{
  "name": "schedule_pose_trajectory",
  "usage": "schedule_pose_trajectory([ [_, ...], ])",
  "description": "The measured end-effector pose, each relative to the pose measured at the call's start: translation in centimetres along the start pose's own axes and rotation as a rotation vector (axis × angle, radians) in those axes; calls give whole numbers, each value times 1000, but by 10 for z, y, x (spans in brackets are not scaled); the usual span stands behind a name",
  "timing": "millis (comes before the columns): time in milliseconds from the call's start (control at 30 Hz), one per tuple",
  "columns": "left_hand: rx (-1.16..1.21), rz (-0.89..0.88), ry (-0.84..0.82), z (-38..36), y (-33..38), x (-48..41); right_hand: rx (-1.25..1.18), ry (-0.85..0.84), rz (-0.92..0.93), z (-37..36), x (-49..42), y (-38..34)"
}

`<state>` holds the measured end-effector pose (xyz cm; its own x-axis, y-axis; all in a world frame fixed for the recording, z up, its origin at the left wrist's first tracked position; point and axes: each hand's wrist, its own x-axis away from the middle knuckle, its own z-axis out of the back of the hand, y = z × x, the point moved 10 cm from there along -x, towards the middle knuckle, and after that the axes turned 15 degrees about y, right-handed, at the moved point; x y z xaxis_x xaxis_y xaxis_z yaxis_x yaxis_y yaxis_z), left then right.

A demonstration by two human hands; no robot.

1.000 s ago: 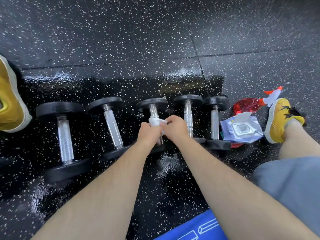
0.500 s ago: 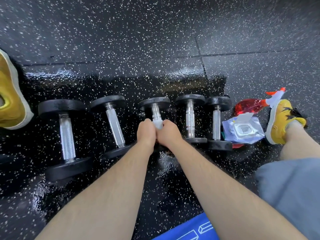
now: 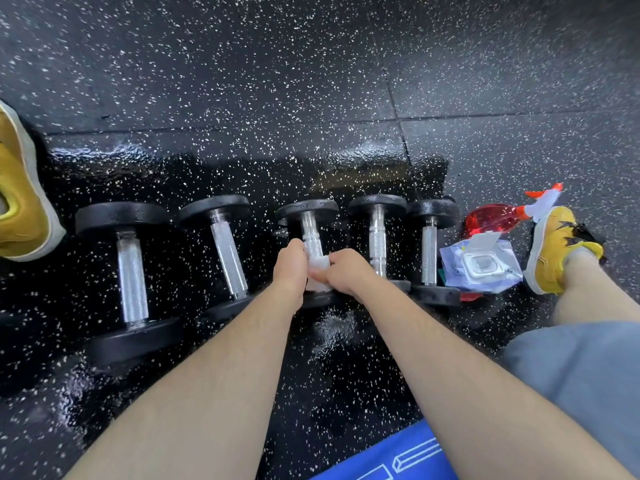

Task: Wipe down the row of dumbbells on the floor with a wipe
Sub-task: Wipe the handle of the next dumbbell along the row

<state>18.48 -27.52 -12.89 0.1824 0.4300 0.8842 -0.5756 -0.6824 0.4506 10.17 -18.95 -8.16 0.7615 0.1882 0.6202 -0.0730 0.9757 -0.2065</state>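
Note:
Several black dumbbells with chrome handles lie in a row on the speckled black floor. At the middle dumbbell (image 3: pixel 309 216), a white wipe (image 3: pixel 318 268) is wrapped round the near part of the handle. My left hand (image 3: pixel 290 268) grips the wipe from the left and my right hand (image 3: pixel 346 271) grips it from the right, both fists closed around it. The near end of this dumbbell is hidden behind my hands. To its left lie a large dumbbell (image 3: pixel 130 271) and a tilted dumbbell (image 3: pixel 227 251); to its right lie two smaller dumbbells (image 3: pixel 377 233), (image 3: pixel 429 251).
A pack of wipes (image 3: pixel 481 268) with its lid flipped open lies right of the row, on a red spray bottle (image 3: pixel 495 216). Yellow shoes sit at far left (image 3: pixel 20 202) and right (image 3: pixel 554 251). A blue mat (image 3: pixel 391 459) edges the bottom. The floor looks wet.
Both hands slid with the wipe along the middle dumbbell's handle toward me, from its middle to its near end, uncovering more of the chrome.

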Motion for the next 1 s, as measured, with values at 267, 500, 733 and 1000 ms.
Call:
schedule_pose_trajectory([
  [267, -72, -37, 63, 11, 5, 2, 31, 159, -28, 0, 0, -7],
  [500, -494, -255, 75, -4, 32, -4, 261, -215, 78, -20, 3, -25],
  [733, -657, -309, 140, 1, 42, -13, 350, -170, 24, -15, 13, -26],
  [1000, -639, -271, 141, 4, 41, -18, 457, 40, 22, 9, 18, -20],
])
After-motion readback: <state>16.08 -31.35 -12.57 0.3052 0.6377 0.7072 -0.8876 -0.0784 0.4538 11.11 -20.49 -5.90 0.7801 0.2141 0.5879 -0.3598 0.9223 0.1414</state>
